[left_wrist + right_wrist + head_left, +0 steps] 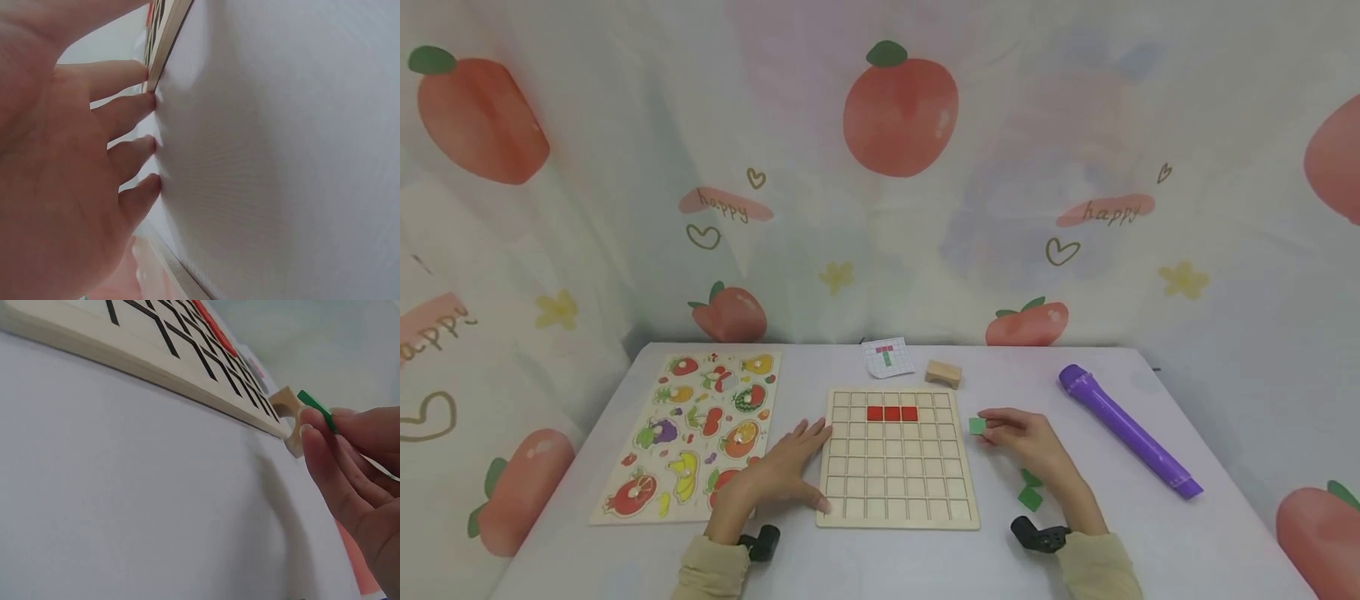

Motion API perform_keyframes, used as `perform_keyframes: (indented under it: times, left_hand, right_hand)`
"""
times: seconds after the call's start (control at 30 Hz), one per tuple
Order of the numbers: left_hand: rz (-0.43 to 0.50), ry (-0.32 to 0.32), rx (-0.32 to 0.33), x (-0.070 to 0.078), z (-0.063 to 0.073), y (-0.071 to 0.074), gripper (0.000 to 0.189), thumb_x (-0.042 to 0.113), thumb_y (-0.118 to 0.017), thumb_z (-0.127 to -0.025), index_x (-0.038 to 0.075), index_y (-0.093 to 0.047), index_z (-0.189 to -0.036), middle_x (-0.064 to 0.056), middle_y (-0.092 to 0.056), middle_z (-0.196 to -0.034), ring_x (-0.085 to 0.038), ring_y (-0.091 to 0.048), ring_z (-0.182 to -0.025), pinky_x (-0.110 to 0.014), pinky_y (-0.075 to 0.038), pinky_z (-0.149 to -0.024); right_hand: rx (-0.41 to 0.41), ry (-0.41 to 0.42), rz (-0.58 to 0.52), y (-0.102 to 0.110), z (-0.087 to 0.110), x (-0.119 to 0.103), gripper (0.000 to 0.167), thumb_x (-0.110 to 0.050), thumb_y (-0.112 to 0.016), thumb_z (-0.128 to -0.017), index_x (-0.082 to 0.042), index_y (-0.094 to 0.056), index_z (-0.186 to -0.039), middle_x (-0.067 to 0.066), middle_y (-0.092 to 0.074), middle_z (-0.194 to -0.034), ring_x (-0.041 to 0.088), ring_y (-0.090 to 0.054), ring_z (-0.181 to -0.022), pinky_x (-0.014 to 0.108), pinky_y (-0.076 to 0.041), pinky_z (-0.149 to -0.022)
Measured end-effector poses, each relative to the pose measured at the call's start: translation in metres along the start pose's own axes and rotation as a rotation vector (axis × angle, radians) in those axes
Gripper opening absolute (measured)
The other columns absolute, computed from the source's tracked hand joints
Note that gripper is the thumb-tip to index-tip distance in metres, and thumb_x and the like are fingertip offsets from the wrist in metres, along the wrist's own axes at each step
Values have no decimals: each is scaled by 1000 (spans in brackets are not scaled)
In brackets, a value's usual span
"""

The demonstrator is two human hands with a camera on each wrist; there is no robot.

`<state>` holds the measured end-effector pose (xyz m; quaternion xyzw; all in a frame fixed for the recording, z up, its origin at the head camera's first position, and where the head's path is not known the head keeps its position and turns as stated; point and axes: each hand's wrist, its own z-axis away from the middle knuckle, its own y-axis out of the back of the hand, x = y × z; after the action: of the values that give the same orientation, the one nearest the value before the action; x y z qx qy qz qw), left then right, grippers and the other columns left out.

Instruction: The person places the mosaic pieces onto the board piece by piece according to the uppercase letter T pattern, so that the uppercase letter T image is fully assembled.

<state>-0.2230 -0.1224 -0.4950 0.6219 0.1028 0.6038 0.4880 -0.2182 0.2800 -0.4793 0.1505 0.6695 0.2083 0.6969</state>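
Observation:
A wooden grid board lies in the middle of the table, with red square tiles side by side in its second row from the top. At the board's left edge rests my left hand, fingers spread, fingertips down on the tabletop and the board's side. My right hand pinches a green square tile between thumb and fingers, just off the board's right edge. More green tiles lie on the table under the right wrist. Behind the board is a paper card with a red and green T pattern.
A fruit puzzle board lies at the left. A small wooden block with a curved notch stands behind the grid board. On the right a purple stick with a wider end lies slantwise. A printed curtain hangs behind the table.

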Motion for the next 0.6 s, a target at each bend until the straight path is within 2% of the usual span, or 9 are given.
perform_keyframes:
  times: [0.23, 0.43, 0.6]
  left_hand:
    - [-36, 6, 19, -2, 1, -4, 114, 33, -96, -67, 10, -36, -161, -8, -24, -171, -37, -11, -160, -62, -18, -126]
    - [-21, 1, 8, -4, 0, -4, 114, 33, -96, -68, 11, -34, -162, -8, -23, -172, -38, -11, -160, -64, -18, -126]
    - [-10, -9, 25, -6, -1, -6, 114, 33, -96, -68, 11, -34, -161, -7, -22, -172, -37, -10, -160, -64, -18, -125]
  right_hand:
    - [-69, 11, -49, -24, -9, -9, 36, -6, -66, -97, 7, -64, -131, 19, -76, -113, 21, -76, -95, 21, -57, -89]
    - [-113, 39, -75, -44, -18, -15, 36, -4, -68, -96, 8, -65, -130, 21, -76, -110, 23, -76, -97, 21, -58, -86]
    - [-144, 62, -82, -55, -23, -21, 35, -3, -67, -96, 9, -64, -129, 21, -77, -106, 26, -76, -96, 20, -58, -84]
